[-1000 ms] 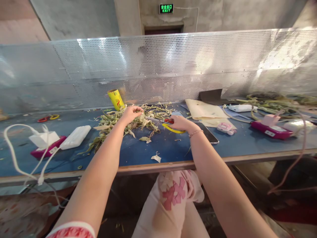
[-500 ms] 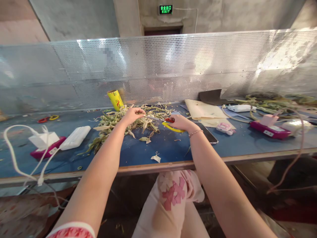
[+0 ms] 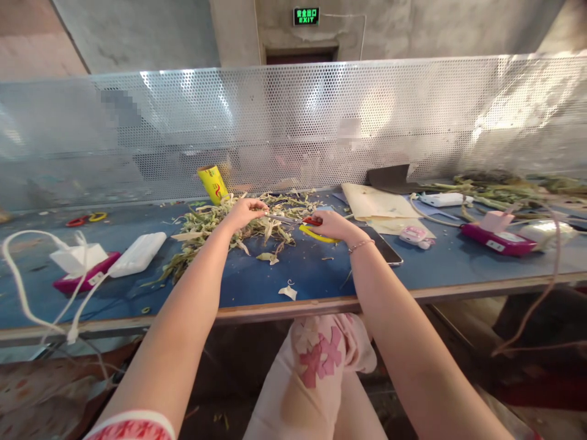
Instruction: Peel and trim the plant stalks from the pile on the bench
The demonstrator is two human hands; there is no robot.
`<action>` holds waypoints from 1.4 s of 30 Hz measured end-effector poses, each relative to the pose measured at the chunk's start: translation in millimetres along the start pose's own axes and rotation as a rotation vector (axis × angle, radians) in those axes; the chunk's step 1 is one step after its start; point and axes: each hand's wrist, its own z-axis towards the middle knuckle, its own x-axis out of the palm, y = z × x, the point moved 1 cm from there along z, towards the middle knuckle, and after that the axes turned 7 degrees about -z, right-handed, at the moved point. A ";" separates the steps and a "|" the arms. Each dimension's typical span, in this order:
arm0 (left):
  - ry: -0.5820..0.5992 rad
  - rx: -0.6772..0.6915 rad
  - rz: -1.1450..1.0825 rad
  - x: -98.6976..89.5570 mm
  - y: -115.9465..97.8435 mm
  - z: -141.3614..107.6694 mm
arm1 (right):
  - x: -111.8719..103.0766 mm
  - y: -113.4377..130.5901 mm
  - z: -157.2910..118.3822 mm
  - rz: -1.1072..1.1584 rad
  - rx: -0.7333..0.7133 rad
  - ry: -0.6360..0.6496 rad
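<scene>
Evidently, in the head view, only a slight change could be seen: the left hand [image 3: 245, 214] had been brought a little nearer the blade tips of the scissors [image 3: 321, 235], while the right hand was kept almost in place. From this it was judged that close work was being done at the tips, though no cut could be made out.

The scissors were held in the right hand [image 3: 331, 223], its fingers wrapped around the red and yellow handles, and the thin blades were pointed leftward, above the middle of the table [image 3: 257, 278]. The fingers of the left hand were drawn narrow; whether a small piece was pinched between them could not be told.

The dried plant heap [image 3: 202, 226] was spread beneath and around the left hand, towards the table's far edge. Pale green and straw-coloured, it was made up of curled, brittle-looking leaves and tangled stems. Behind it a yellow tube [image 3: 212, 185] was tilted, and a pale scrap [image 3: 288, 290] was left near the table's front edge.
</scene>
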 end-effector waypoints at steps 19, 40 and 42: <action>-0.159 0.025 -0.122 -0.2 0.4 0.2 | 6.8 -7.2 0.6 -0.138 0.161 0.020; -0.136 0.054 -0.371 63.6 -29.9 -9.3 | 20.2 42.2 12.5 0.807 0.056 -0.427; -0.137 0.064 -0.360 64.6 -29.1 -9.1 | 21.8 41.5 13.8 0.859 0.066 -0.420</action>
